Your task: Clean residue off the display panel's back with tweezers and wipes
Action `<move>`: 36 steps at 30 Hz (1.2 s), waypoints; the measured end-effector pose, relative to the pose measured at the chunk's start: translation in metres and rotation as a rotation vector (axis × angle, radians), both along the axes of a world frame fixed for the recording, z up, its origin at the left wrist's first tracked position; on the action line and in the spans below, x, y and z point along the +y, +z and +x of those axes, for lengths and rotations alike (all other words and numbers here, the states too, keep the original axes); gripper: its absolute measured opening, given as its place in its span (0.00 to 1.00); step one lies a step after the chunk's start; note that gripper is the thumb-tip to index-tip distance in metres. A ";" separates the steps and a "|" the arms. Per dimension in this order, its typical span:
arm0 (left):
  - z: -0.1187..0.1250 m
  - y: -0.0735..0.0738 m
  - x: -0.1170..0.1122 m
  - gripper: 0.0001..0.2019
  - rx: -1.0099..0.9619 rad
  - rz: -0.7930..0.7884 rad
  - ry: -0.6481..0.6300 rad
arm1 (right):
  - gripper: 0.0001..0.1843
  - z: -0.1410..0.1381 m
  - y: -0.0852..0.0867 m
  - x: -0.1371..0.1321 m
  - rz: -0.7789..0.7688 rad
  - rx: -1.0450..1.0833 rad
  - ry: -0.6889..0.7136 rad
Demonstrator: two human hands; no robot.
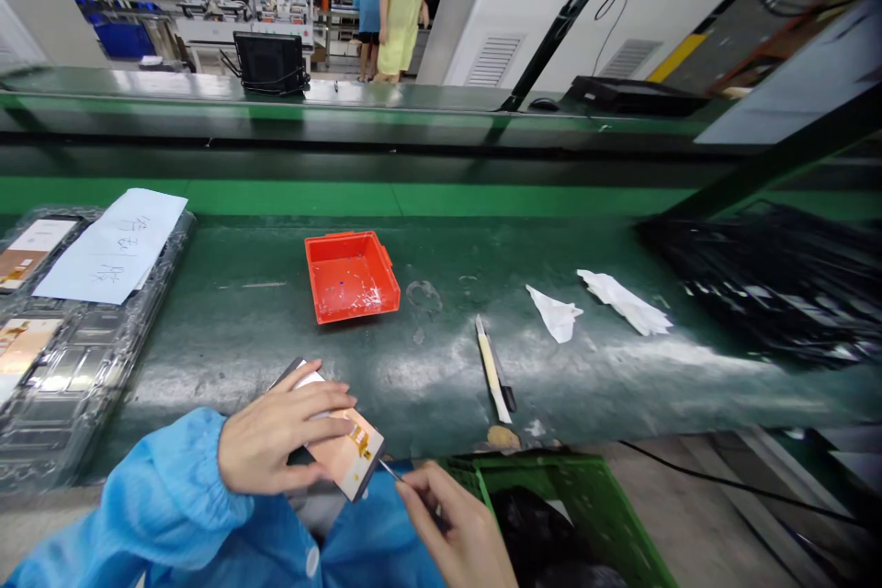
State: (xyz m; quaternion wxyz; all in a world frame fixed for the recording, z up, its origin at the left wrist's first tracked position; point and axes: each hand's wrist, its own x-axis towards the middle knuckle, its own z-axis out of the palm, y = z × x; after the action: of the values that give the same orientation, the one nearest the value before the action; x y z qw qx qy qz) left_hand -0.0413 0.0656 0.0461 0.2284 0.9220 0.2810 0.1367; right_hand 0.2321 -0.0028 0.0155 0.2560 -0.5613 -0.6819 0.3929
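My left hand is closed around a flat rectangular panel with a copper-coloured back and a small flex connector, held tilted over the table's near edge. My right hand pinches thin metal tweezers, whose tip touches the panel's lower right corner. Both arms wear blue sleeves. A red plastic tray sits on the green mat beyond the panel.
Clear plastic trays with panels and a white handwritten sheet lie at the left. A knife-like tool and two crumpled wipes rest at the right, near a black tray stack. A green bin stands below. People stand far behind.
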 end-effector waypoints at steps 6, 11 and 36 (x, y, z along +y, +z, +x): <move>0.017 0.006 -0.012 0.29 -0.013 -0.013 -0.027 | 0.20 0.002 -0.006 0.005 -0.365 0.242 -0.062; 0.025 0.004 -0.013 0.27 -0.040 -0.064 -0.017 | 0.22 -0.002 -0.007 0.010 -0.541 0.424 -0.117; 0.019 -0.001 -0.007 0.28 -0.078 -0.111 -0.056 | 0.14 -0.003 0.010 -0.003 0.315 -0.241 0.054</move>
State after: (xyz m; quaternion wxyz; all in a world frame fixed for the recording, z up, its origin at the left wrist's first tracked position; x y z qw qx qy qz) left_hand -0.0224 0.0589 0.0447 0.2936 0.9095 0.2529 0.1505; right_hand 0.2290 -0.0061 0.0259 0.2464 -0.5387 -0.7756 0.2179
